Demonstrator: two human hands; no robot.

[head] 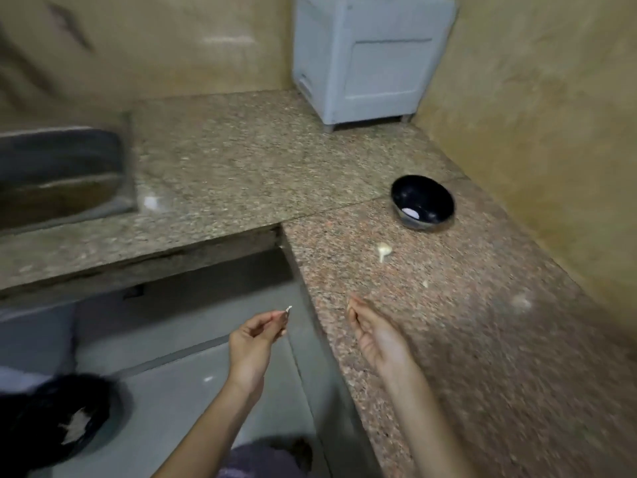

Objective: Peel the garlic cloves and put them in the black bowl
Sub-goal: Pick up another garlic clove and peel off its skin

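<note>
Plainly held clear of the granite counter (482, 339) on purpose: left hand (256, 334), well short of the black bowl (422, 201) and off to its left, out over the floor, thumb and forefinger pinching a pale scrap of garlic skin (288, 308). Probably poised there for dropping the scrap toward the black bin bag (65, 419), far down-left of the bowl and dotted with white peelings.

Hovered nearer the bowl with the right hand (370, 331), just over the counter's edge. Fingers loosely curled, badly blurred — holding something or nothing, could not tell.

Found one garlic clove (383, 250) lying on the counter just in front of the bowl, apart from it, seemingly with its skin on and within easy reach of the right hand. Lay with the long axis running roughly from the bowl toward the person: fat end nearer the bowl, thin tail pointing back at the hands.

Made out a white lump (409, 212) in the bowl's bottom, on the near-left side — probably a peeled clove, though too smeared for certainty. Noted also a small pale fragment (425, 283), farther from the bowl than the clove and on the person's side of it.

Judged the bowl parked near the wall for a reason: out of the way of the peeling, yet reachable.
</note>
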